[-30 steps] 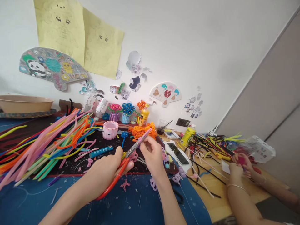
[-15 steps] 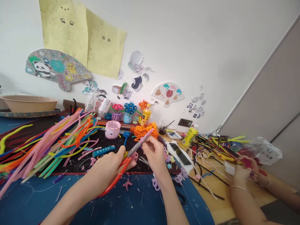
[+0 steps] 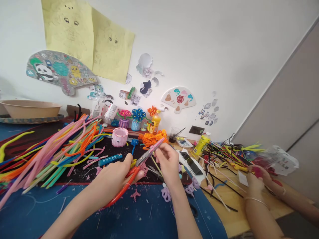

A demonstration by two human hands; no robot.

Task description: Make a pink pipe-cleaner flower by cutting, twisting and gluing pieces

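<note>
Your left hand (image 3: pixel 114 177) is wrapped round the red-handled scissors (image 3: pixel 137 166), which point far and right above the dark mat (image 3: pixel 126 151). Your right hand (image 3: pixel 169 162) pinches a small pink strip (image 3: pixel 159 142) near the blade tips; you can't tell from this angle whether the strip lies between the blades or only along them. Those right fingertips sit right beside the steel, so a sudden squeeze of your left hand, or the strip slipping, could nick them. A loose pinch could also let the strip twist and leave a ragged edge. Purple loops (image 3: pixel 165 194) lie beside your right forearm, where a careless sweep could drag them.
</note>
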